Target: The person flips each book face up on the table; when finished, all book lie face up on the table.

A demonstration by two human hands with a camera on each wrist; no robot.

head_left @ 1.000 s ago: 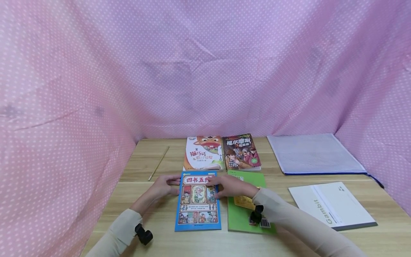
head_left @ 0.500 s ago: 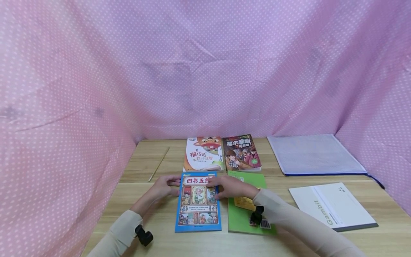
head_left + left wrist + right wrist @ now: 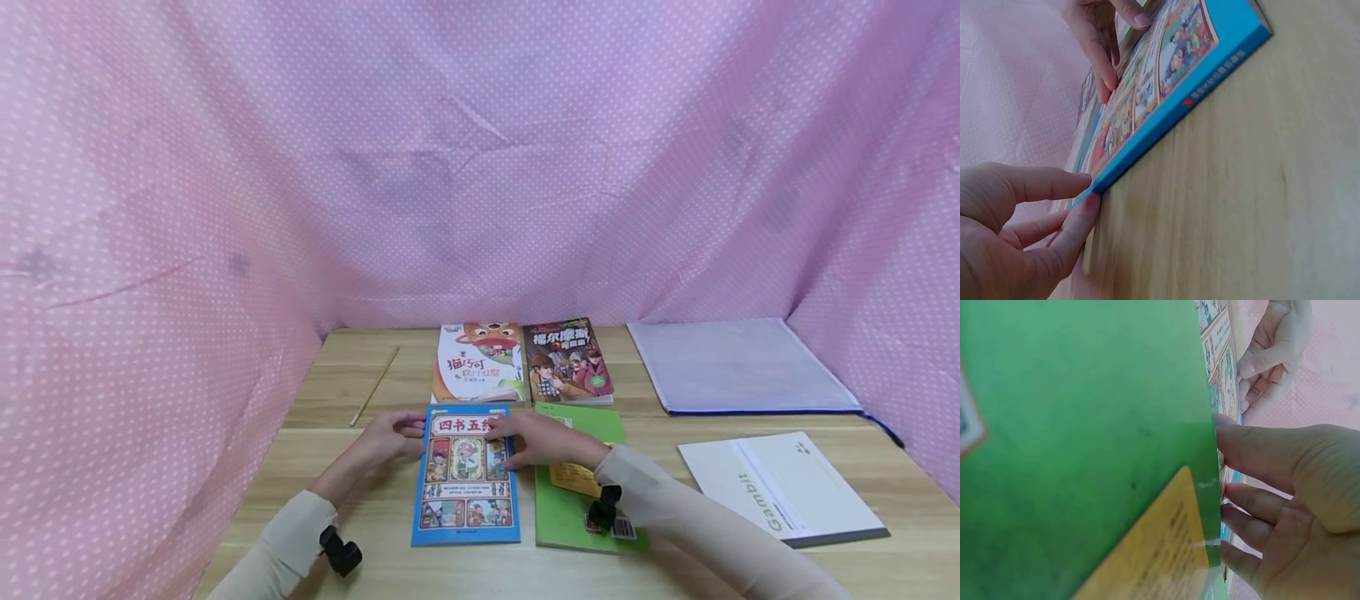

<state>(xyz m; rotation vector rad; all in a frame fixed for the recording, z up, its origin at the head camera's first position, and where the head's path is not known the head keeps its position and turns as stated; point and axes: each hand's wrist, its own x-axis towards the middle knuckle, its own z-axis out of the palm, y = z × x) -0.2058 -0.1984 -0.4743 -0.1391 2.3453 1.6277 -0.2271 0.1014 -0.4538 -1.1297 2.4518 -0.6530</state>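
Observation:
A blue comic-style book (image 3: 467,475) lies cover up on the wooden table, its spine toward my left hand (image 3: 384,442). In the left wrist view, the thumb and fingertips of that hand touch the spine edge near the book's far corner. My right hand (image 3: 543,440) reaches over the green book (image 3: 555,517), its fingers on the right part of the blue cover, partly hiding the title. In the right wrist view the green book (image 3: 1091,425) fills the foreground, with a yellow label on it. The right fingers are extended just past its edge.
Behind lie a white book with a cartoon animal (image 3: 480,367) and a dark detective book (image 3: 568,362). A pencil (image 3: 375,385) lies left of them. On the right are a pale mesh zip pouch (image 3: 742,367) and a white Gambit notepad (image 3: 780,483). Pink dotted cloth (image 3: 480,208) surrounds the table.
The head view has shifted slightly, so everything sits a little lower and to the right. Both hands and the books keep the same places relative to each other.

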